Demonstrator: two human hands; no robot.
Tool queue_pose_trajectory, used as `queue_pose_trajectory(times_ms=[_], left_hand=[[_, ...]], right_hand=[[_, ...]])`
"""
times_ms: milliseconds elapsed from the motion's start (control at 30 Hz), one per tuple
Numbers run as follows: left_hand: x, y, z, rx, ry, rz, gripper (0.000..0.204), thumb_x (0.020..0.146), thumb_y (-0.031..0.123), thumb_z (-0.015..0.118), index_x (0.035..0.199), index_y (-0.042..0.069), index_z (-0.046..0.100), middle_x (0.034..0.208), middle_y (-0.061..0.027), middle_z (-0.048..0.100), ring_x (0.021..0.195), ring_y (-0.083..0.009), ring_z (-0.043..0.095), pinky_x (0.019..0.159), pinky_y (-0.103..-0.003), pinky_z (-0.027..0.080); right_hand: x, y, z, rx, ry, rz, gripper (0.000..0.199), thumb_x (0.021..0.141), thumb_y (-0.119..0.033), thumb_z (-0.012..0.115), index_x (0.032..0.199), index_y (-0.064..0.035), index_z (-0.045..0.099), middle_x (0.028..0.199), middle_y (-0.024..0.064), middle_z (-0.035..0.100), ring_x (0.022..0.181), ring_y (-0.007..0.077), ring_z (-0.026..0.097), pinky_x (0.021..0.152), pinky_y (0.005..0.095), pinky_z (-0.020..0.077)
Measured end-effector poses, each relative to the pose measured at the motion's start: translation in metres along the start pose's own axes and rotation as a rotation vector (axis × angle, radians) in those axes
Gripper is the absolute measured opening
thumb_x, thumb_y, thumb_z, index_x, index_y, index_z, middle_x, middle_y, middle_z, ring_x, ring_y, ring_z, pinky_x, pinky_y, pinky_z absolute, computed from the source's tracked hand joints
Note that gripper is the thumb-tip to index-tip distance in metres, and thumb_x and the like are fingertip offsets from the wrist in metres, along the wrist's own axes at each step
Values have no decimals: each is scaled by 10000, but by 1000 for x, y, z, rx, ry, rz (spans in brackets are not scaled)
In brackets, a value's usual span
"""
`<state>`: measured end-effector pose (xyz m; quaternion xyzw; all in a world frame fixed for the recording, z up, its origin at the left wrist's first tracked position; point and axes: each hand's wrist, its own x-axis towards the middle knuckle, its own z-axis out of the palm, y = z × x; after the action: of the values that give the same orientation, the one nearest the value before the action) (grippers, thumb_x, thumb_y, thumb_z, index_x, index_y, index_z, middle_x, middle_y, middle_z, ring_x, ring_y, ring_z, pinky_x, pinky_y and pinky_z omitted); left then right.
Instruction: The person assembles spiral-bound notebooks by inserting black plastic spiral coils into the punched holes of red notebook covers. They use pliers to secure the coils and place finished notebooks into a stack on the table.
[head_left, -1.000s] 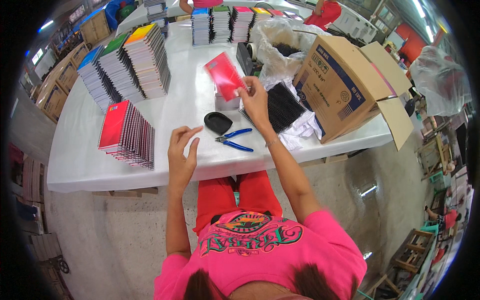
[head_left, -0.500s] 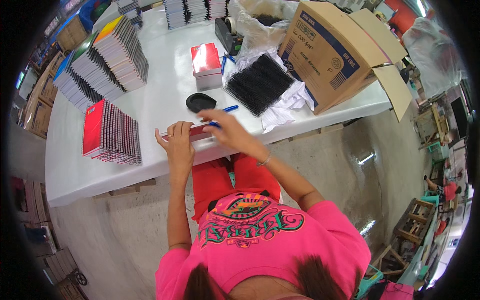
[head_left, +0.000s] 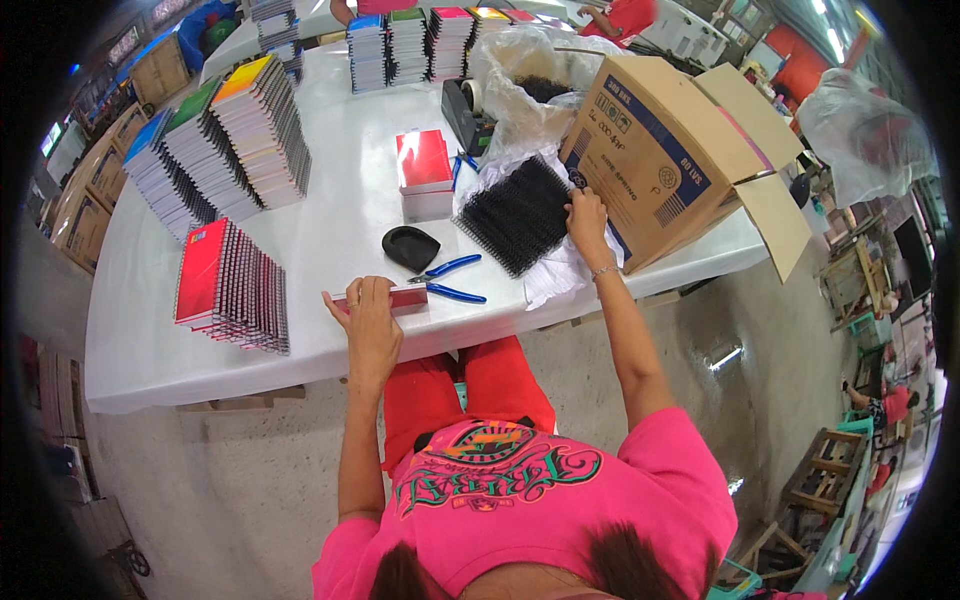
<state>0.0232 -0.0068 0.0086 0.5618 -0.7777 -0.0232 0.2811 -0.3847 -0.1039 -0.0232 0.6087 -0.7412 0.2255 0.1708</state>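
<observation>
My left hand [head_left: 370, 318] grips a thin red-covered notebook [head_left: 408, 297], standing on its long edge near the table's front. My right hand [head_left: 588, 218] is at the right side of a pile of black plastic binding coils [head_left: 515, 218], its fingers pinched on the end of a coil. Between the hands, blue-handled cutting pliers [head_left: 455, 292] lie with their handles spread, beside a black mouse-shaped rest [head_left: 410, 247]. Behind them stands a short stack of red-covered pads [head_left: 424, 165], with another blue-handled tool [head_left: 458, 170] next to it.
Coil-bound red notebooks [head_left: 225, 285] are stacked at left, with taller stacks [head_left: 255, 130] behind. A cardboard box [head_left: 650, 165] stands at right on the white table [head_left: 330, 240]. A tape dispenser [head_left: 465, 115], a plastic bag [head_left: 510, 65] and more notebook stacks [head_left: 410, 50] are farther back.
My right hand has put the pliers down on the table and moved right to the black coils. My left hand still holds the red notebook. The view has shifted slightly.
</observation>
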Motion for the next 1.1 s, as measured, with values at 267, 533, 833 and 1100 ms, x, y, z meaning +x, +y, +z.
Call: queue_pose_trajectory(times_ms=[267,533,833,1100], left_hand=[[-2,11,-2,-47,82,-50,358,834,405,717,1071,145,651,1109,-21,549,1230,-248,450,1123,-706,85],[-3,19,21,4,264,-169,573,688,609,786,949,111,676,1127,-14,545,1214,-242,445,1109,-717,115],[0,23,27,4,320,-140,458,721,496,813,889,107,639,1077,-38,559,1163,-287,470,1064,-698,201],[4,22,25,25,295,-162,424,734,490,795,873,118,645,994,-43,554,1101,-281,489,1041,-695,226]], right_hand=[[1,1,1,7,-67,0,217,843,-82,686,1055,-67,642,1074,158,615,1002,360,602,820,493,474],[-1,4,2,182,9,-23,137,832,-46,674,962,-43,630,960,161,644,923,374,613,790,505,450],[-7,6,9,177,61,12,49,863,-50,643,889,-9,639,966,174,642,953,371,591,799,494,426],[-14,-9,0,180,251,-4,72,901,-44,601,948,9,610,887,193,646,856,413,608,768,485,467]])
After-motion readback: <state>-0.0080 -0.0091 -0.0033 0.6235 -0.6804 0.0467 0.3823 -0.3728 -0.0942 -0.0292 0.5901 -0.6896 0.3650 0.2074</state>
